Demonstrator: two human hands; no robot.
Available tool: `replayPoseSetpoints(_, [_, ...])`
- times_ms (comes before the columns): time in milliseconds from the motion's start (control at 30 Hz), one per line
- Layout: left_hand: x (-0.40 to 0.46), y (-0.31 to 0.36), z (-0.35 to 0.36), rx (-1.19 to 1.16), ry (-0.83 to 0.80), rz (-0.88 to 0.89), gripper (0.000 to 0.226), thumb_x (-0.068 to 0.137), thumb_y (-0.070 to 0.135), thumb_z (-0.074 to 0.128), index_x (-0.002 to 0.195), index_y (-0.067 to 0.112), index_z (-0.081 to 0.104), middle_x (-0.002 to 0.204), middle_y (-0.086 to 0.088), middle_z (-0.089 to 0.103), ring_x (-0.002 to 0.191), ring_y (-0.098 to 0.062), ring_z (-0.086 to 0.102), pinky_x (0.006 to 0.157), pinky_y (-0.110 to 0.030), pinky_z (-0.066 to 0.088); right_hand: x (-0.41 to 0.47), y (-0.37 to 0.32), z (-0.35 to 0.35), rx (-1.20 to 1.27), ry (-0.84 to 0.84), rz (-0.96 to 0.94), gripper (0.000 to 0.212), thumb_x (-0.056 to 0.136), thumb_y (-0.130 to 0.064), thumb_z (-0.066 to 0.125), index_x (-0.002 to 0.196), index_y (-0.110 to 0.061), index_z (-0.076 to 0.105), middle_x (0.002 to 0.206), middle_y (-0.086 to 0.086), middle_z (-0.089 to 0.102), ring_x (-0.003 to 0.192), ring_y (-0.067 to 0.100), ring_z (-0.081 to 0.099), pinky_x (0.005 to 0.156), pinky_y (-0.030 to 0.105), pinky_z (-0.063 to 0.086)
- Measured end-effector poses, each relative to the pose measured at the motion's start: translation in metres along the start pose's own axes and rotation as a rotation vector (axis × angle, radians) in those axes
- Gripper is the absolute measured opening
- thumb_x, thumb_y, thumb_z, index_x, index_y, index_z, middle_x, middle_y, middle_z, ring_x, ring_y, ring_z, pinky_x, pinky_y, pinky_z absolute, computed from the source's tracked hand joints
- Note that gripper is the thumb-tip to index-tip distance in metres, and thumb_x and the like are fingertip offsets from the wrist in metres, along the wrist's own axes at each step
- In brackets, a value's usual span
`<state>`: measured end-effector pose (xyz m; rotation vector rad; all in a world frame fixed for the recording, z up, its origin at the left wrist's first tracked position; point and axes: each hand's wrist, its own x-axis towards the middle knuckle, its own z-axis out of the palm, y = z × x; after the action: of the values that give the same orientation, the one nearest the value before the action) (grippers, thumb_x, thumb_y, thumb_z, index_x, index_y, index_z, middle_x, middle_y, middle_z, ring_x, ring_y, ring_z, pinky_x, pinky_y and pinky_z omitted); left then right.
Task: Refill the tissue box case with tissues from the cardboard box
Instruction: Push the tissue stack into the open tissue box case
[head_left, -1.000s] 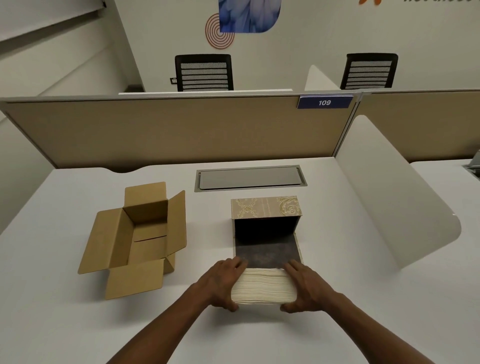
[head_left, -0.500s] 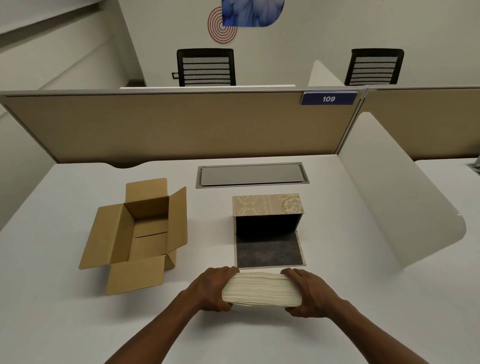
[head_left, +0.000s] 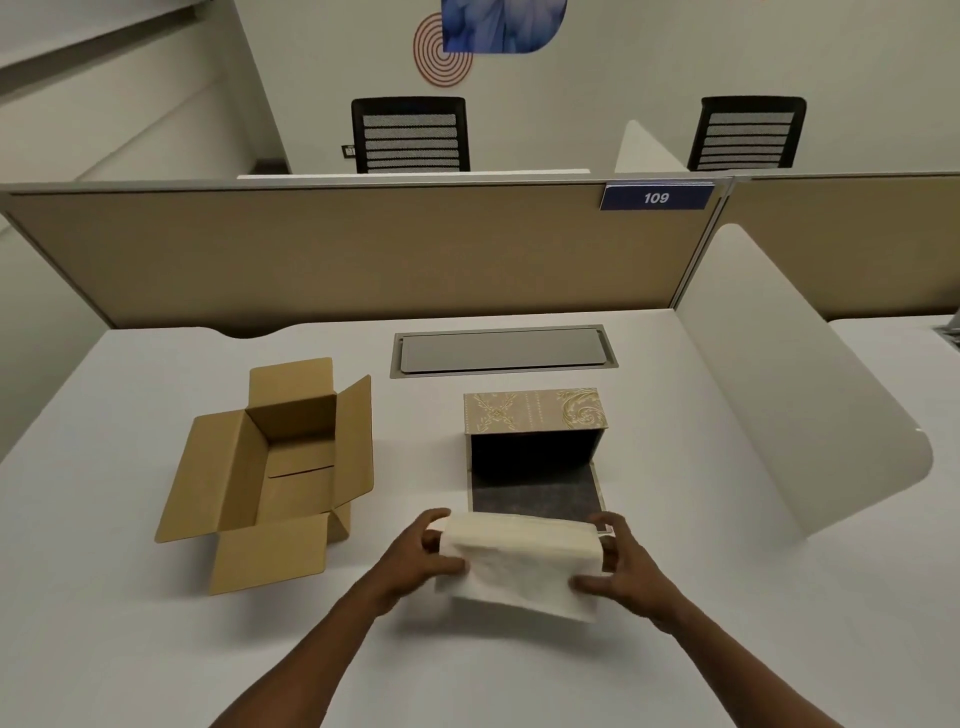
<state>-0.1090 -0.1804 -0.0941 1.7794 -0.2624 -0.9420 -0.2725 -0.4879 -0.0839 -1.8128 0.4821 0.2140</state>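
Note:
A cream stack of tissues (head_left: 519, 558) is held off the desk between my left hand (head_left: 415, 558) at its left end and my right hand (head_left: 621, 564) at its right end. The stack is tilted, its broad face turned toward me. Just behind it stands the tissue box case (head_left: 535, 410), gold-patterned on top, with its dark inside open toward me and a dark flap (head_left: 535, 496) lying flat on the desk. The brown cardboard box (head_left: 275, 467) sits to the left with all flaps open and shows nothing inside.
A white desk (head_left: 156, 649) carries everything. A grey cable hatch (head_left: 504, 351) lies behind the case. A tan partition (head_left: 337, 249) closes the back, and a white curved divider (head_left: 789, 395) stands at the right. Two black chairs stand beyond.
Both hands pulled the tissue stack back from the case's flap, lifted it off the desk and tipped it so its broad face turns toward me.

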Motion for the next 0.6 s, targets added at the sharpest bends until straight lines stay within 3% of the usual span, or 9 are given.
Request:
replayPoseSetpoints(67, [0.005,0.005,0.003,-0.181,0.046,-0.056,0.067,0.067,0.028,0.089,0.127,0.025,0.060,0.113,-0.007,0.075,0.105,-0.024,0.071,0.092,-0.039,0.057,0.004,0.001,0.000,0.250,0.041,0.121,0.086,0.054,-0.029,0.097,0.126,-0.024,0.050,0.114,0.012,0.075,0.104,0.026,0.073,0.086,0.038,0.060])
replayPoseSetpoints(167, [0.012,0.018,0.017,-0.211,0.105,-0.119,0.047,0.074,0.036,0.082,0.116,0.020,0.069,0.116,-0.005,0.073,0.106,-0.023,0.069,0.097,-0.041,0.055,0.015,0.000,0.004,0.367,0.091,0.208,0.080,0.056,-0.032,0.095,0.125,-0.010,0.061,0.115,0.013,0.076,0.106,0.028,0.073,0.088,0.038,0.059])
replayPoseSetpoints(233, [0.017,0.027,0.026,-0.196,0.140,-0.142,0.024,0.087,0.029,0.073,0.110,0.022,0.069,0.117,-0.006,0.072,0.105,-0.021,0.067,0.095,-0.040,0.055,0.021,-0.005,0.006,0.406,0.136,0.237,0.059,0.071,-0.024,0.089,0.121,-0.004,0.068,0.112,0.012,0.077,0.105,0.030,0.073,0.084,0.037,0.059])
replayPoseSetpoints(300, [0.020,0.038,0.033,-0.186,0.164,-0.144,0.014,0.093,0.028,0.067,0.106,0.024,0.068,0.116,-0.004,0.071,0.103,-0.018,0.065,0.087,-0.033,0.054,0.026,-0.013,0.004,0.446,0.201,0.267,0.031,0.084,-0.014,0.079,0.113,-0.003,0.073,0.106,0.014,0.079,0.101,0.031,0.073,0.082,0.036,0.057])
replayPoseSetpoints(367, [0.025,0.048,0.038,-0.189,0.171,-0.134,0.008,0.094,0.030,0.065,0.101,0.028,0.067,0.114,-0.001,0.071,0.102,-0.016,0.065,0.084,-0.031,0.052,0.033,-0.022,0.002,0.453,0.252,0.279,0.020,0.090,-0.016,0.073,0.107,-0.006,0.075,0.103,0.014,0.079,0.098,0.030,0.072,0.082,0.037,0.054])
replayPoseSetpoints(500, [0.042,0.060,0.045,-0.168,0.171,-0.150,0.018,0.093,0.050,0.062,0.101,0.035,0.065,0.118,0.006,0.069,0.111,-0.017,0.063,0.104,-0.041,0.049,0.053,-0.038,-0.004,0.374,0.313,0.254,0.024,0.097,-0.033,0.064,0.106,-0.012,0.073,0.107,0.006,0.074,0.097,0.021,0.066,0.079,0.034,0.048])
replayPoseSetpoints(600, [0.056,0.067,0.050,-0.126,0.191,-0.169,0.041,0.094,0.057,0.055,0.124,0.030,0.061,0.126,0.006,0.064,0.119,-0.020,0.058,0.107,-0.040,0.045,0.070,-0.045,-0.008,0.319,0.342,0.265,0.037,0.101,-0.042,0.056,0.120,-0.012,0.067,0.115,0.004,0.068,0.102,0.021,0.063,0.081,0.034,0.047])
